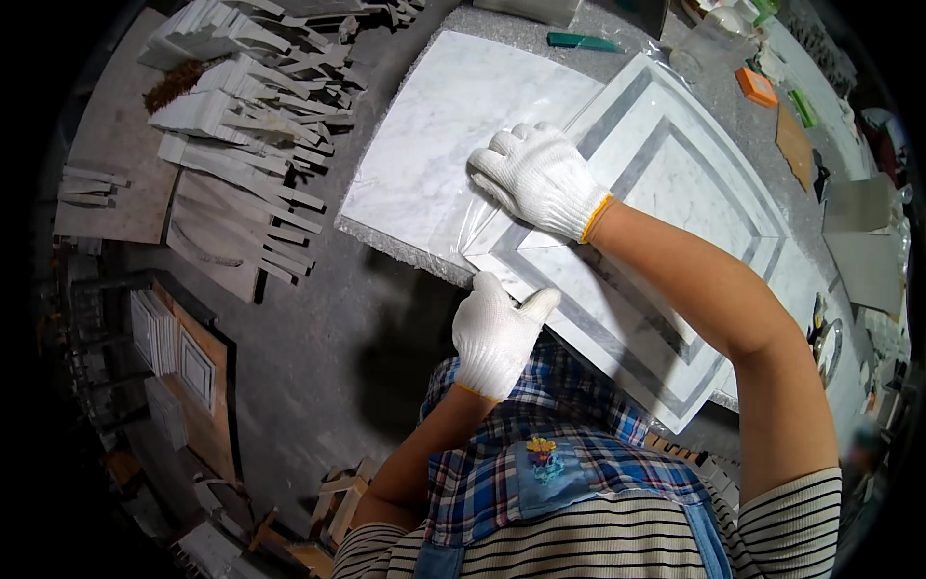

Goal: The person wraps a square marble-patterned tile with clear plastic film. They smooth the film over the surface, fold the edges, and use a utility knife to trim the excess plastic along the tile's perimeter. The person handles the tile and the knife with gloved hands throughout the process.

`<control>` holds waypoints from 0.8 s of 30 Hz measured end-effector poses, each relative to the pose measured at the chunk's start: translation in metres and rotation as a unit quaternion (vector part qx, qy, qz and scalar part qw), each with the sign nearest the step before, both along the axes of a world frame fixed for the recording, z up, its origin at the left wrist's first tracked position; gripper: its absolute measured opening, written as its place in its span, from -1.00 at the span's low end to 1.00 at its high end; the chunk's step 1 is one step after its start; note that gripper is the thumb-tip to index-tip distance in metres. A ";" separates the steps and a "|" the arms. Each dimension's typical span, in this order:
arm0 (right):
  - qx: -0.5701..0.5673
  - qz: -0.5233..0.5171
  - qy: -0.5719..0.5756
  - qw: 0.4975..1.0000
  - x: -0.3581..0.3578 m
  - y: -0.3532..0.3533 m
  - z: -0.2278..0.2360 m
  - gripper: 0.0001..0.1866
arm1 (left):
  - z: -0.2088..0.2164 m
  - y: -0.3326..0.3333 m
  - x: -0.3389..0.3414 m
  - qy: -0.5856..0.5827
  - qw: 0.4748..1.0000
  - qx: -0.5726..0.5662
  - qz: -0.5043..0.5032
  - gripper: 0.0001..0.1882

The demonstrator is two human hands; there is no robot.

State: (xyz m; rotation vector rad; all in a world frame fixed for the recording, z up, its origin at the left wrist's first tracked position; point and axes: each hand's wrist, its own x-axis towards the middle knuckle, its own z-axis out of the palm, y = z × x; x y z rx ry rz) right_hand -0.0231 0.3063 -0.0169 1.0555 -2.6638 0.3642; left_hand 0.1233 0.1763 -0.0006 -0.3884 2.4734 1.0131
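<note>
Both my hands wear white knit gloves. My right hand [540, 179] lies over the seam between a plain white marble slab [463, 116] and an inlaid marble panel [617, 125] with nested grey bands. Its fingers are curled in on clear plastic film [465, 230], which shows beside and below them. At the panel's near left corner is my left hand [500, 333], against the front edge. Its fingers are bent in with the thumb pointing up and right. Whatever they hold, if anything, is hidden. The panel slightly overhangs the table's near side.
White stone strips [260, 116] are stacked on boards at the left. Below them, small framed tiles [198, 372] lean on a wooden board. A teal tool [585, 41], an orange box [756, 87] and a clear plastic container [712, 43] rest on the grey table's far side.
</note>
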 end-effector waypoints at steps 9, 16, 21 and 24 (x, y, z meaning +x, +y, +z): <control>-0.001 -0.009 -0.001 1.000 0.002 -0.001 0.003 -0.77 | 0.010 -0.021 -0.004 -0.040 0.994 0.070 -0.071 -0.34; -0.002 -0.011 0.029 1.000 0.001 -0.002 -0.001 -0.80 | -0.020 -0.025 0.006 0.023 0.992 0.109 -0.064 -0.28; 0.016 -0.016 0.012 1.000 0.003 -0.003 0.002 -0.76 | -0.018 -0.026 0.004 0.041 0.994 0.049 -0.089 -0.25; 0.014 -0.016 0.009 1.000 0.004 -0.002 0.001 -0.75 | -0.001 -0.023 -0.001 0.014 0.998 0.023 -0.061 -0.23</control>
